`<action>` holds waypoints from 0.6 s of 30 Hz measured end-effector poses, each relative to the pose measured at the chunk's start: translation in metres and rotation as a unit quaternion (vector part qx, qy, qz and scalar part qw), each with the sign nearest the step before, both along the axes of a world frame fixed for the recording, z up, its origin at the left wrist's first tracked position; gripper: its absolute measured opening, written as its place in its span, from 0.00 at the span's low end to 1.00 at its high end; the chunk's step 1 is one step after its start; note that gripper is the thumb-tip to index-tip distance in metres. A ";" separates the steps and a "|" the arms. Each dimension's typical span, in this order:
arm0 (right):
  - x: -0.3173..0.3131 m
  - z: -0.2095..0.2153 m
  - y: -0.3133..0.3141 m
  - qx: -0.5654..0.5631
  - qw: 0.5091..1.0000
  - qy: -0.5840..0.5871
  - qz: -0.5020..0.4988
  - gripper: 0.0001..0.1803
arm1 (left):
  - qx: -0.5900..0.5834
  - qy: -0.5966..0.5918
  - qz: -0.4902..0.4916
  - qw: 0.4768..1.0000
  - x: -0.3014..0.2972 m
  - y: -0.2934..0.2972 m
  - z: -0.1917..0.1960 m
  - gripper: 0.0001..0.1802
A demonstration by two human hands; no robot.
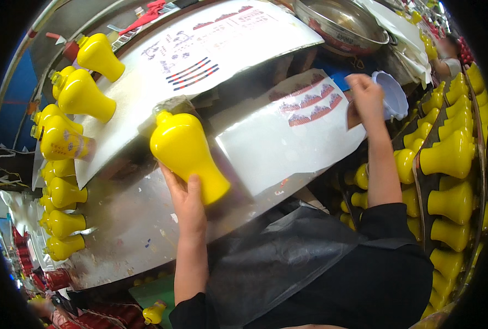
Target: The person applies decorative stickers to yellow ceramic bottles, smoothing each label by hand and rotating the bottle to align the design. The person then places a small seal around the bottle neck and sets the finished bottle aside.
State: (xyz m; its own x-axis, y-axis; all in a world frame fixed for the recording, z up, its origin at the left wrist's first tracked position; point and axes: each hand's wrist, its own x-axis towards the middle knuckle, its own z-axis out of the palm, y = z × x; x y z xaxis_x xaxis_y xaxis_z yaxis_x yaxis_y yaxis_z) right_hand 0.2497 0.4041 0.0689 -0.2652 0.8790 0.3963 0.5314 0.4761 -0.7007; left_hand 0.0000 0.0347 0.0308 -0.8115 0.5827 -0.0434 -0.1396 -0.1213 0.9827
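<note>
My left hand [186,200] is wrapped round the lower side of a glossy yellow vase-shaped bottle [182,143]. The bottle leans over the table, its narrow neck pointing up and away from me. At the right, my right hand [368,98] is raised with curled fingers beside a pale lavender tub [392,94]. What its fingers hold, if anything, I cannot make out. Below that hand lies a white decal sheet [288,148] with rows of red and purple patterned bands.
A larger white sheet [238,44] bearing printed motifs and dark stripes covers the far table. Several yellow bottles [86,96] line the left edge, one bearing a pattern. A wide metal basin [345,22] stands at the back. Racks of yellow bottles [449,159] fill the right side.
</note>
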 end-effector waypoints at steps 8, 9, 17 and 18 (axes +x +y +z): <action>0.090 0.027 0.095 0.025 0.904 -0.379 -0.197 0.20 | -0.087 0.155 0.018 0.984 0.007 0.000 -0.007 0.53; 0.093 0.022 0.103 -0.006 0.885 -0.424 -0.191 0.20 | -0.116 0.159 0.020 0.980 0.007 0.000 -0.006 0.54; 0.105 0.011 0.130 -0.068 0.856 -0.494 -0.134 0.22 | -0.051 0.042 -0.021 0.998 0.004 0.001 0.000 0.49; 0.100 0.016 0.119 -0.018 0.880 -0.445 -0.163 0.20 | -0.043 0.043 -0.014 0.998 0.006 0.002 -0.001 0.50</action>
State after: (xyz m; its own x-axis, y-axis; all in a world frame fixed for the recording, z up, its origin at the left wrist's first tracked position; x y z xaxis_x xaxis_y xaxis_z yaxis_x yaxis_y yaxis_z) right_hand 0.3493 0.5234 0.0849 -0.1884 0.9736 0.1288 0.9817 0.1831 0.0516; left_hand 0.0058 0.0366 0.0299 -0.7984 0.6016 -0.0253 -0.0565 -0.0331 0.9979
